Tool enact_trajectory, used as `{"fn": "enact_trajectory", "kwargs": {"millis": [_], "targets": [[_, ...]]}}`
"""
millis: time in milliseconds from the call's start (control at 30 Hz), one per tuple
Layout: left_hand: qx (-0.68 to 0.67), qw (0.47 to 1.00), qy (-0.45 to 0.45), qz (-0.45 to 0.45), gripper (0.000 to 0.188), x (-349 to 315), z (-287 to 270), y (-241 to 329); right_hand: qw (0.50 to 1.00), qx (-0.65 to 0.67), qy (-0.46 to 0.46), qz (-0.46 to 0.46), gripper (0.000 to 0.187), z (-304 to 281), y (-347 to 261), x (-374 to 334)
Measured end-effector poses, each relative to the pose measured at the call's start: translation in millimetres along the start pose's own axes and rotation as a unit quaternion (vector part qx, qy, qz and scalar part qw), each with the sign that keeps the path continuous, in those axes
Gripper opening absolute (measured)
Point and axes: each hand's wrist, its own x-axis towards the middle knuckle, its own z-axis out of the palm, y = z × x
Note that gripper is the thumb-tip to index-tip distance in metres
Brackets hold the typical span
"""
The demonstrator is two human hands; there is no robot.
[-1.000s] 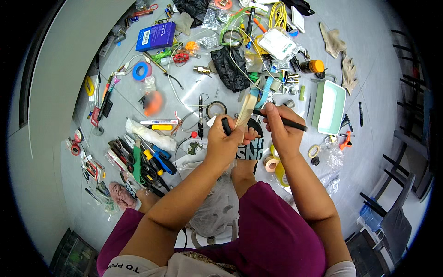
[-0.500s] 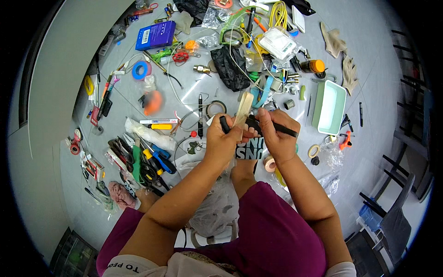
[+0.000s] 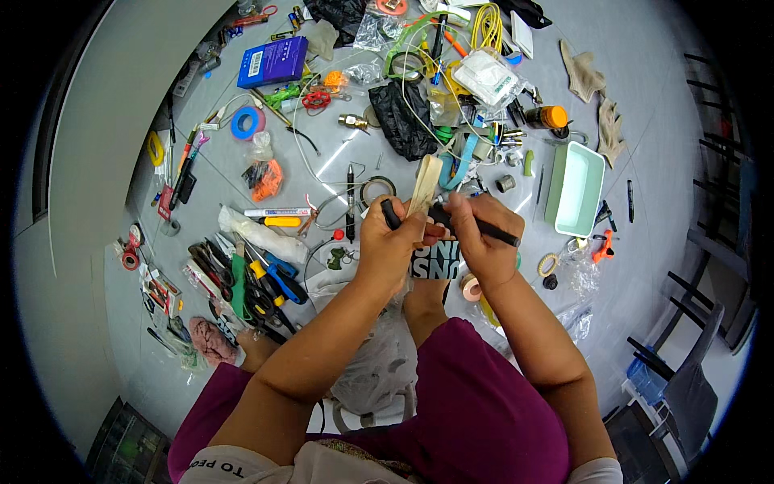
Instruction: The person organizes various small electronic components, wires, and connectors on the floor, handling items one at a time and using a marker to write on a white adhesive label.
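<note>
My left hand (image 3: 392, 248) is closed around a flat beige strip (image 3: 425, 184), which looks looped or rolled flat and stands up above the fingers. A short black rounded piece (image 3: 390, 213) also sticks out of this hand, beside the thumb. Close on the right, my right hand (image 3: 489, 238) grips a black pen-like stick (image 3: 497, 233) between thumb and fingers. The stick's inner end comes near the strip; I cannot make out whether they touch. Beneath the hands lies a dark-lettered surface (image 3: 435, 260), partly covered by them.
Scissors and screwdrivers (image 3: 278, 278) lie left of my legs. A pale green tray (image 3: 575, 189) stands at right, near beige gloves (image 3: 610, 131). Ahead are a black plastic bag (image 3: 401, 121), a blue tape roll (image 3: 246, 123), a purple box (image 3: 272, 62) and tangled white cable.
The beige strip has tilted and shifted very slightly. Both hands keep nearly the same place and grip.
</note>
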Motion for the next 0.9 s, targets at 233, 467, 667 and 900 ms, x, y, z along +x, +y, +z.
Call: {"fn": "enact_trajectory", "kwargs": {"millis": [233, 467, 667, 900], "targets": [[0.016, 1.000, 0.022, -0.007, 0.024, 1.1, -2.9, 1.9, 0.999, 0.016, 0.026, 0.030, 0.016, -1.6, 5.2, 2.7], [0.370, 0.900, 0.034, 0.227, 0.017, 21.3, -49.1, -16.2, 0.889, 0.278, 0.033, 0.362, 0.030, 0.3, 8.5, 8.4], [0.243, 0.964, 0.011, 0.111, 0.016, 7.4, -51.2, -8.5, 0.700, 0.471, 0.015, 0.537, 0.026, 4.2, 33.8, 4.9], [0.068, 0.995, 0.073, -0.018, 0.024, 5.6, -51.6, 8.0, 0.677, 0.481, 0.007, 0.558, 0.025, 10.3, 38.5, -4.4]]}}
